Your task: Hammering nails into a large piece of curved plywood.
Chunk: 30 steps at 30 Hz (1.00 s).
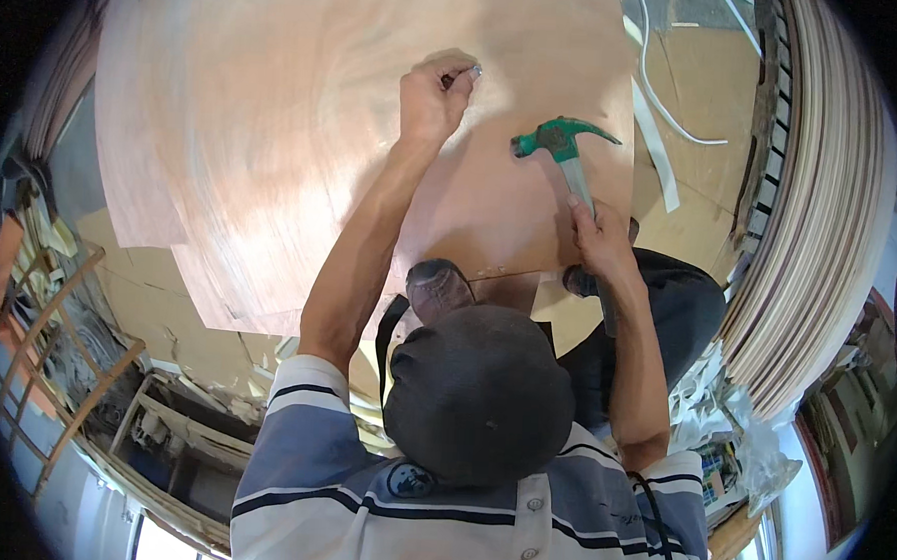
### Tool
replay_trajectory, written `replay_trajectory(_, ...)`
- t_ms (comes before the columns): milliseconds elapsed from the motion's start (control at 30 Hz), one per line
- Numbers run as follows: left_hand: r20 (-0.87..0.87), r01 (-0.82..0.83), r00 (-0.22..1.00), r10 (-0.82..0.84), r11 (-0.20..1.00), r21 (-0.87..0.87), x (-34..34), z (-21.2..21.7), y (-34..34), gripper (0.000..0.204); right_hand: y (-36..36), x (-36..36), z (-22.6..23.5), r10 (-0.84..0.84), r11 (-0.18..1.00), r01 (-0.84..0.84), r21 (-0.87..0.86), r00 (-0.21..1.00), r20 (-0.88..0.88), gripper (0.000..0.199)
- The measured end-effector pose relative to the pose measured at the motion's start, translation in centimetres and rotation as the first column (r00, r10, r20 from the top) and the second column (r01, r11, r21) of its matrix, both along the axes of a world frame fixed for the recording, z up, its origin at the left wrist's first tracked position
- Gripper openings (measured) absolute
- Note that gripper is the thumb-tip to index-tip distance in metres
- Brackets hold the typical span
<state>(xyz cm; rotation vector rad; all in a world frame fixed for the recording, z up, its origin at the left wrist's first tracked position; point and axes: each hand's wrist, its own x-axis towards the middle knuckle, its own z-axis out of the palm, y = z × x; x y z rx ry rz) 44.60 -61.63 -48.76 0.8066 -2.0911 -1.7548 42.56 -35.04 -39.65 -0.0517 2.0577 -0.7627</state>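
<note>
My left hand (431, 99) reaches forward over a large reddish-brown plywood sheet (274, 142) and pinches a small metal nail (475, 72) against its surface. My right hand (599, 237) grips the handle of a claw hammer. The hammer's green head (558, 138) hangs just above the sheet, to the right of the nail and a short way apart from it. Both forearms stretch out from a blue-and-white striped shirt (321, 455). A dark cap (479, 391) fills the lower middle of the view.
Two dark shoes (438, 288) (579, 279) stand at the sheet's near edge. A tall stack of thin boards (821, 226) curves along the right. White strips (660, 139) lie on brown cardboard at the top right. A wooden frame (64, 363) sits lower left.
</note>
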Motion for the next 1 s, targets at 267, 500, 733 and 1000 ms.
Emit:
replay_trajectory(267,-0.005,0.012,1.000,-0.013,0.990,-0.144,0.3,-0.6,0.3,0.011,0.3,0.2,-1.1,-0.032,0.999,0.031,-0.040,0.999,-0.019,0.038)
replay_trajectory(500,0.308,0.007,0.951,-0.002,1.000,-0.015,-1.2,1.0,-1.5,0.011,0.2,0.7,-1.2,-0.055,0.996,0.052,-0.066,0.998,-0.035,0.040)
replay_trajectory(733,0.444,0.031,0.896,0.012,0.996,-0.089,-2.2,1.4,-1.9,0.020,0.5,0.6,-1.2,0.058,0.995,-0.073,-0.068,0.977,-0.204,0.042)
replay_trajectory(1000,0.288,-0.050,0.956,0.064,0.997,-0.054,-1.6,1.2,-1.3,0.015,0.2,-0.6,-0.4,0.016,0.997,-0.025,-0.071,0.993,-0.118,0.042)
